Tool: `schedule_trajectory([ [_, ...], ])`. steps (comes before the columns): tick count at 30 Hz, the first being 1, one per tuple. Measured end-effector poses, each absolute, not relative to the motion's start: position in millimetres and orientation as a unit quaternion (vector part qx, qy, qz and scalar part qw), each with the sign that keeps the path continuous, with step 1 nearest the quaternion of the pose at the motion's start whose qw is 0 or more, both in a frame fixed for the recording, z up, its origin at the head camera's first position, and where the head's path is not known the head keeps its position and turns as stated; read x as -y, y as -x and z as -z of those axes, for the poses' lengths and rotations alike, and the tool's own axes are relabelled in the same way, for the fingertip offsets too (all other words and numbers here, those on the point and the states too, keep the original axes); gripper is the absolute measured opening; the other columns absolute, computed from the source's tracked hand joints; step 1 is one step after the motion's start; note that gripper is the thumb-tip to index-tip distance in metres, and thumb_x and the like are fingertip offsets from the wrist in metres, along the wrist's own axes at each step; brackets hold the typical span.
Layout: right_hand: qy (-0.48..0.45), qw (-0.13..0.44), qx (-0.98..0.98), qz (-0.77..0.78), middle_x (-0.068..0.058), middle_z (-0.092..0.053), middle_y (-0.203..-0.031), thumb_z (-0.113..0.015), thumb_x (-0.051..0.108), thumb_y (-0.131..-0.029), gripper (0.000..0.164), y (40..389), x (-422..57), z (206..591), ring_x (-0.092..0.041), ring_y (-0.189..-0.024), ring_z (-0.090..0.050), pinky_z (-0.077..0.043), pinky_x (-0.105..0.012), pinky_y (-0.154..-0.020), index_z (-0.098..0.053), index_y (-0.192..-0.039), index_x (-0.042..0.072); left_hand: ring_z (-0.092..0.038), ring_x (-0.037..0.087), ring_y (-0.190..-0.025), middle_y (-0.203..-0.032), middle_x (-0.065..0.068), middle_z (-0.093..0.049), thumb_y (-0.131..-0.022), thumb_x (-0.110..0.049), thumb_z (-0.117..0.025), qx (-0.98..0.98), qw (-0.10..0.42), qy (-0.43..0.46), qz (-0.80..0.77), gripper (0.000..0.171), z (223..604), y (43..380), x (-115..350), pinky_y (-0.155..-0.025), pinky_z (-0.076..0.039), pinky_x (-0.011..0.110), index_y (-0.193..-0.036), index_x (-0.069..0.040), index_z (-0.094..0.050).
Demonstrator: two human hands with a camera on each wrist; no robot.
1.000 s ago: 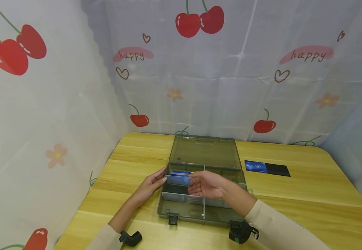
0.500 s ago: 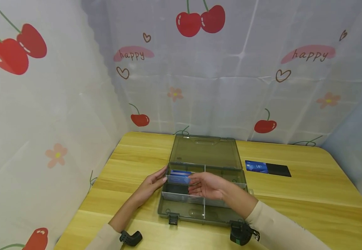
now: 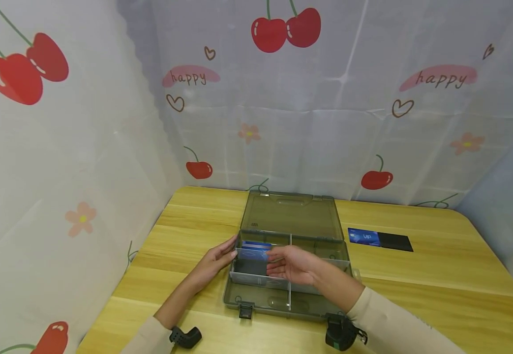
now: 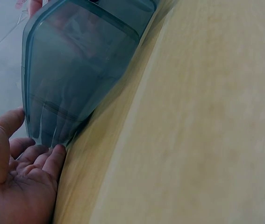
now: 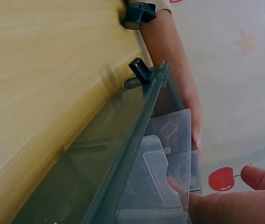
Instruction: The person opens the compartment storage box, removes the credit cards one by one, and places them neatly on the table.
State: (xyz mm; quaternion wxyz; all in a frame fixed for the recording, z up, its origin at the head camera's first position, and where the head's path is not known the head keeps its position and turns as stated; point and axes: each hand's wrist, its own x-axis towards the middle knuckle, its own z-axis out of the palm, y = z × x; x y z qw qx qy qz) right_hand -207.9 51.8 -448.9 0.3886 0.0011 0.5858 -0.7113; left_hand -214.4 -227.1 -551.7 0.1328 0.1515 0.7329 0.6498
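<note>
A smoky see-through plastic box (image 3: 256,307) with clear dividers lies on the table, its lid (image 3: 291,211) folded back. Several blue cards (image 3: 256,253) stand in the back left compartment, and a dark flat piece (image 3: 249,267) shows in the compartment in front of them. My left hand (image 3: 214,260) touches the box's left side; in the left wrist view its fingertips (image 4: 57,151) meet the box corner, thumb up at the rim. My right hand (image 3: 296,263) reaches into the box beside the blue cards, fingers loosely bent, thumb apart from them in the right wrist view.
A blue VIP card (image 3: 364,237) and a black card (image 3: 395,241) lie end to end on the wooden table (image 3: 393,280), right of the box. Two dark latches (image 3: 246,310) hang at the box's front. A cherry-print curtain (image 3: 309,147) stands close behind the table.
</note>
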Motion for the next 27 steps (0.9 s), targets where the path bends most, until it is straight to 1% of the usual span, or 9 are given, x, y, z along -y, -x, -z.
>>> schedule_trajectory([
  [5,0.013,0.379,-0.591,0.712,-0.028,-0.049,-0.122,-0.050,0.013,-0.102,0.043,206.7,-54.0,449.7,-0.034,-0.111,-0.054,-0.034,-0.053,-0.117,-0.039,-0.130,-0.018,-0.021,0.024,-0.153,-0.167,0.005,-0.022,-0.108,-0.029,-0.052,-0.731,0.128,-0.158,-0.652,0.063,551.1,214.0,226.7,-0.116,-0.035,0.033,-0.162,-0.013,-0.024],
  [8,0.020,0.371,-0.592,0.715,-0.022,-0.055,-0.114,-0.049,0.011,-0.103,0.037,205.5,-55.0,449.5,-0.033,-0.110,-0.058,-0.034,-0.054,-0.117,-0.044,-0.126,-0.017,-0.021,0.023,-0.153,-0.167,0.005,-0.021,-0.108,-0.030,-0.053,-0.729,0.131,-0.159,-0.653,0.064,550.2,214.0,226.7,-0.115,-0.036,0.032,-0.162,-0.012,-0.024],
  [11,0.017,0.361,-0.593,0.719,-0.018,-0.058,-0.107,-0.049,0.009,-0.103,0.037,203.5,-54.6,449.0,-0.032,-0.107,-0.060,-0.035,-0.054,-0.117,-0.046,-0.126,-0.020,-0.022,0.020,-0.152,-0.167,0.002,-0.022,-0.108,-0.031,-0.053,-0.729,0.134,-0.155,-0.653,0.064,550.1,214.4,226.8,-0.115,-0.035,0.031,-0.162,-0.014,-0.025],
  [15,0.012,0.350,-0.595,0.723,-0.017,-0.060,-0.102,-0.051,0.005,-0.102,0.028,201.2,-51.2,448.0,-0.028,-0.099,-0.065,-0.044,-0.047,-0.111,-0.054,-0.119,-0.017,-0.022,0.021,-0.152,-0.167,0.003,-0.022,-0.108,-0.030,-0.053,-0.731,0.132,-0.155,-0.652,0.064,550.7,214.4,227.1,-0.116,-0.034,0.032,-0.162,-0.013,-0.025],
  [18,0.011,0.346,-0.599,0.722,-0.013,-0.062,-0.096,-0.052,0.003,-0.102,0.019,201.0,-48.8,447.0,-0.022,-0.091,-0.067,-0.052,-0.041,-0.103,-0.060,-0.110,-0.012,-0.021,0.024,-0.153,-0.167,0.006,-0.020,-0.108,-0.030,-0.052,-0.732,0.132,-0.158,-0.649,0.064,550.8,214.3,227.0,-0.116,-0.034,0.033,-0.162,-0.012,-0.024],
  [21,0.013,0.345,-0.606,0.717,-0.012,-0.064,-0.095,-0.051,0.002,-0.103,0.025,201.9,-47.5,446.1,-0.020,-0.090,-0.068,-0.054,-0.039,-0.101,-0.058,-0.117,-0.017,-0.021,0.025,-0.153,-0.167,0.006,-0.019,-0.108,-0.031,-0.052,-0.732,0.135,-0.158,-0.649,0.065,549.2,214.2,226.6,-0.116,-0.033,0.035,-0.163,-0.012,-0.023],
  [24,0.019,0.345,-0.612,0.711,-0.014,-0.063,-0.098,-0.049,0.001,-0.104,0.035,203.1,-46.5,446.8,-0.020,-0.092,-0.068,-0.053,-0.039,-0.101,-0.049,-0.128,-0.023,-0.020,0.025,-0.153,-0.168,0.007,-0.019,-0.108,-0.031,-0.052,-0.730,0.139,-0.156,-0.651,0.066,548.1,213.7,226.4,-0.117,-0.033,0.036,-0.163,-0.011,-0.022],
  [27,0.026,0.344,-0.621,0.704,-0.016,-0.062,-0.102,-0.048,0.001,-0.104,0.039,205.1,-45.1,448.5,-0.021,-0.092,-0.068,-0.054,-0.039,-0.101,-0.045,-0.133,-0.025,-0.020,0.025,-0.153,-0.167,0.007,-0.019,-0.108,-0.031,-0.052,-0.728,0.138,-0.157,-0.653,0.065,547.8,213.7,226.3,-0.117,-0.032,0.036,-0.163,-0.011,-0.022],
])
